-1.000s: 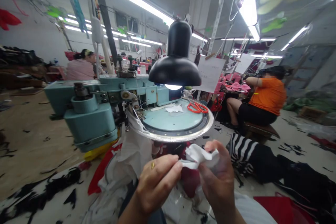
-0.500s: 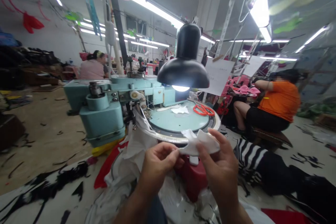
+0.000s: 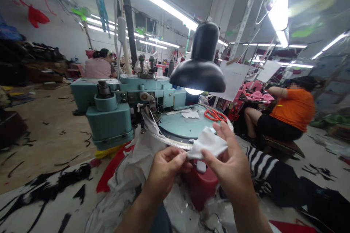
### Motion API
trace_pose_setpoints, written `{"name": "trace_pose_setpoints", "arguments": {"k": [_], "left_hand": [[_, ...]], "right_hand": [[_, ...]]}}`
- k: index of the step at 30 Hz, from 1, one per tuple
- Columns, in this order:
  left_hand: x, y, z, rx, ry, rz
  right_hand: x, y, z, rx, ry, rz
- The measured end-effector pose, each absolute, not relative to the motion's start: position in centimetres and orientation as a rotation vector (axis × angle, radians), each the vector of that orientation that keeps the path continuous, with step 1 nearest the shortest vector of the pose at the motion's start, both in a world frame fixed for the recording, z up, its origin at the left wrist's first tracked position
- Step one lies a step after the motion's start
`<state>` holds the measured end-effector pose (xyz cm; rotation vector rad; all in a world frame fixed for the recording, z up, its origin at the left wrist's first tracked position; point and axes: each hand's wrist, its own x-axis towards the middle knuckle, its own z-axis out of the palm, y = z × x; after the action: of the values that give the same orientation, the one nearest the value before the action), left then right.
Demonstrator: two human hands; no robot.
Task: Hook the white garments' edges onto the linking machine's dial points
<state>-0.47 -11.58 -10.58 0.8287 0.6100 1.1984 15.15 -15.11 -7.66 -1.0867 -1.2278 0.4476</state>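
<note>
A small piece of white fabric (image 3: 209,142) is stretched between my two hands, just in front of the round dial of a green linking machine (image 3: 180,125). My left hand (image 3: 165,167) pinches its left corner between thumb and fingertips. On the other side, my right hand (image 3: 232,164) grips it, thumb in front and fingers partly behind the cloth. Around the dial's near-left rim hangs more white fabric (image 3: 142,149), running down towards my lap. Red-handled scissors (image 3: 215,115) and a white scrap (image 3: 190,113) lie on the dial plate.
A black lamp (image 3: 201,69) shines over the dial. Below my hands is a red machine part (image 3: 201,185). Striped black-and-white cloth (image 3: 264,164) lies at the right. One co-worker in orange (image 3: 295,109) sits at the right; another in pink (image 3: 98,68) is further back left.
The white fabric has been turned and spread flatter, with my right fingers shifted on it. My left hand keeps its pinch. The whole view has shifted slightly.
</note>
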Motion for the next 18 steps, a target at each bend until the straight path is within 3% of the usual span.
{"name": "trace_pose_setpoints", "arguments": {"k": [5,9,12,18], "left_hand": [[-0.4,-13.2,-10.9,1.056,0.52,1.006],[-0.1,-14.5,-11.0,1.239,0.678,1.211],[-0.2,-15.1,-10.8,1.364,0.781,1.251],[-0.2,-16.0,-10.8,1.556,0.797,0.95]], "right_hand": [[14.6,-17.0,-9.0,-1.033,-1.273,0.481],[14.8,-18.8,-11.4,-1.096,-1.201,0.542],[15.6,-19.5,-13.4,-0.983,-1.062,0.815],[17.4,-19.5,-15.9,-0.707,-0.914,1.373]]}}
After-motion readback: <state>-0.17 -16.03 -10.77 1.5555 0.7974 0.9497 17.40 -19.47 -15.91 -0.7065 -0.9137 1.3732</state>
